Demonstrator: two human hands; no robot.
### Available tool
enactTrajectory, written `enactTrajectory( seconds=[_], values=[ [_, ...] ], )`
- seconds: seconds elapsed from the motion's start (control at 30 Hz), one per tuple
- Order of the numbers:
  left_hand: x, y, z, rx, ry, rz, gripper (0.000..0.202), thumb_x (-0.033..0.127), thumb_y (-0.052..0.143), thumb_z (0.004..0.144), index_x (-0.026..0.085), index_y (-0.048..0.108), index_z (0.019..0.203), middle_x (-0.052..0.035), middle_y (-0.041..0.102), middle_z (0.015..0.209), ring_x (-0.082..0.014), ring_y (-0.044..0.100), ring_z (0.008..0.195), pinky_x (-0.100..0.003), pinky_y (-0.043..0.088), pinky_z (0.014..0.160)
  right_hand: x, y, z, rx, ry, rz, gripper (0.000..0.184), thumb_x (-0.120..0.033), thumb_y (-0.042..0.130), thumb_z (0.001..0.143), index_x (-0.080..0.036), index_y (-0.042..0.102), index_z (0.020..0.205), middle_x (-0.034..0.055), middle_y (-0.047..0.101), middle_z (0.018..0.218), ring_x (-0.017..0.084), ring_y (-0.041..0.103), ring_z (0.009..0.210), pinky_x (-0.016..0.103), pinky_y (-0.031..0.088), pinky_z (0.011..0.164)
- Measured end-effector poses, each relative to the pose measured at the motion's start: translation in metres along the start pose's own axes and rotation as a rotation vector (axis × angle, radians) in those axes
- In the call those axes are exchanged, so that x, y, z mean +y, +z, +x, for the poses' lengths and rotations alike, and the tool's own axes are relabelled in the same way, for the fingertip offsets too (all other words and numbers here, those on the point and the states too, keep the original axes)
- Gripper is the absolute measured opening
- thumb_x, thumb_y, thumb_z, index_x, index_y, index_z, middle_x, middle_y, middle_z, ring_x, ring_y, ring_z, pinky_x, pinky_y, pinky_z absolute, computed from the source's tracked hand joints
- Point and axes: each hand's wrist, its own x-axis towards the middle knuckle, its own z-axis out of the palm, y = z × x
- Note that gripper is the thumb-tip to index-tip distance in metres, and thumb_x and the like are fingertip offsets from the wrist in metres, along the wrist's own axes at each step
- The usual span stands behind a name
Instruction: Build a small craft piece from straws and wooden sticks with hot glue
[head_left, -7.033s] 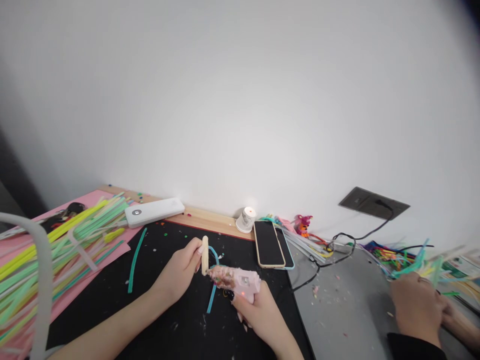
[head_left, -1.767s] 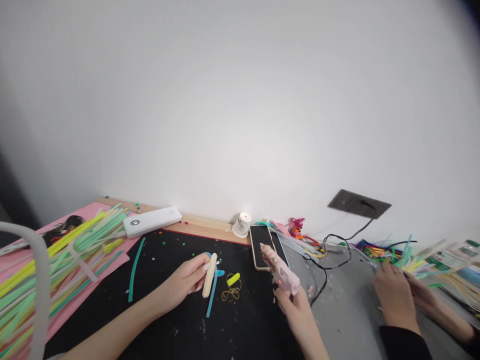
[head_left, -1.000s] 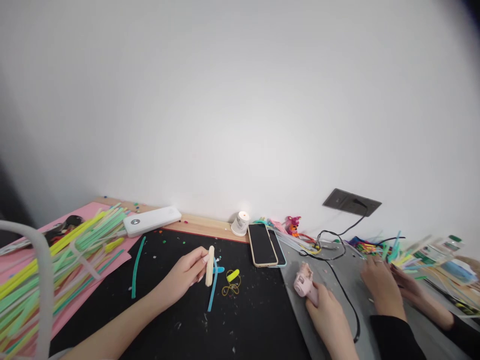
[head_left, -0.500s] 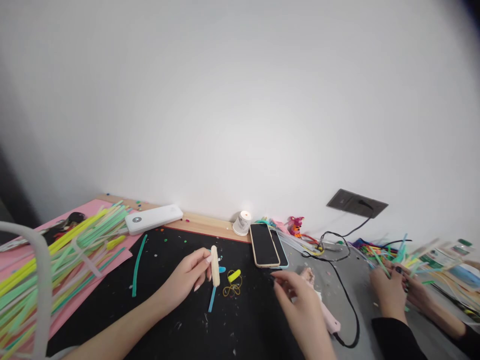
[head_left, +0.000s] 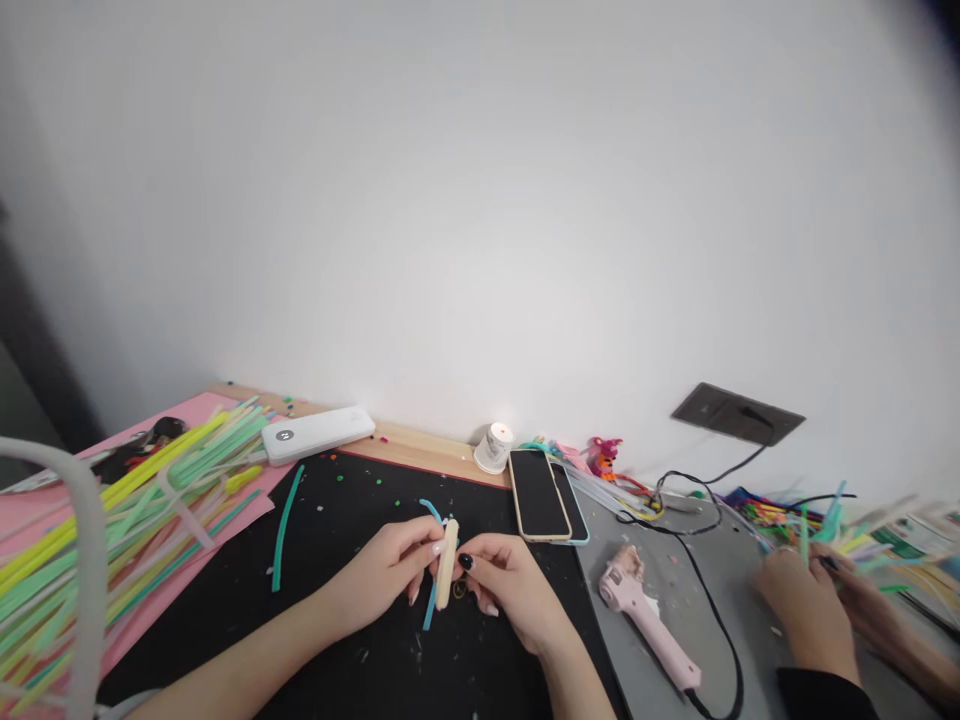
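My left hand (head_left: 386, 575) pinches a short wooden craft stick (head_left: 447, 564) and holds it upright over the black mat (head_left: 352, 520). My right hand (head_left: 504, 583) has come up beside it, its fingertips curled at the stick's right side; whether they hold the small yellow piece is hidden. A blue straw piece (head_left: 430, 607) lies under the stick. The pink glue gun (head_left: 645, 615) lies on the grey mat (head_left: 675, 560), away from both hands.
Neon straws (head_left: 127, 510) lie piled on pink paper at the left, beside a green straw piece (head_left: 285, 512). A white power bank (head_left: 318, 434), a candle (head_left: 494, 446) and two phones (head_left: 544, 492) sit near the wall. Another person's hands (head_left: 817, 600) sort straws at the right.
My right hand put the glue gun down on the grey mat, then came left to the stick in my left hand. The left hand stayed put.
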Motion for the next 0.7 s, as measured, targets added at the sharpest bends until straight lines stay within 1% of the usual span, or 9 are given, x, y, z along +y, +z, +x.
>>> enactTrajectory(
  seconds=[0.13,0.27,0.37,0.5,0.7],
  values=[
    [-0.0006,0.0000,-0.0004,0.003,-0.013,0.015,0.029,0.038,0.040,0.091,0.017,0.056,0.079,0.0025,0.056,0.068,-0.0084,0.045,0.047,-0.020,0.038,0.047,0.0040,0.0001,-0.0023,0.013,0.014,-0.001,0.020,-0.029,0.062,0.076,-0.010,0.069,0.078,-0.0046,0.049,0.052,0.003,0.031,0.040,0.018,0.020,0.039],
    [-0.0007,0.0001,-0.0003,-0.005,-0.016,0.024,0.029,0.037,0.040,0.091,0.017,0.056,0.079,0.0005,0.061,0.070,-0.0092,0.047,0.047,-0.021,0.039,0.048,0.0034,0.0023,-0.0014,0.011,0.025,-0.019,0.018,-0.025,0.062,0.074,-0.010,0.071,0.081,-0.0014,0.056,0.059,0.003,0.033,0.041,0.018,0.022,0.039],
    [-0.0018,0.0003,0.0002,-0.003,-0.013,0.027,0.028,0.037,0.040,0.091,0.017,0.055,0.079,-0.0003,0.062,0.070,-0.0096,0.048,0.048,-0.021,0.041,0.048,0.0030,0.0033,-0.0013,0.018,0.030,-0.025,0.018,-0.023,0.061,0.073,-0.010,0.072,0.080,-0.0017,0.056,0.056,0.004,0.033,0.041,0.018,0.022,0.039],
    [-0.0042,0.0010,0.0003,0.016,0.002,0.045,0.029,0.037,0.039,0.091,0.017,0.056,0.080,-0.0005,0.063,0.071,-0.0095,0.049,0.049,-0.021,0.042,0.049,0.0038,0.0028,-0.0012,0.028,0.028,-0.009,0.019,-0.019,0.059,0.072,-0.011,0.072,0.083,-0.0012,0.057,0.058,0.004,0.034,0.042,0.017,0.023,0.039],
    [-0.0027,0.0008,-0.0002,0.020,0.007,0.047,0.028,0.035,0.039,0.092,0.016,0.057,0.080,0.0009,0.061,0.069,-0.0092,0.049,0.049,-0.020,0.043,0.050,0.0061,0.0007,-0.0005,0.032,0.032,0.009,0.016,-0.021,0.061,0.074,-0.011,0.072,0.081,-0.0008,0.057,0.057,0.004,0.035,0.043,0.018,0.022,0.039]
  ],
)
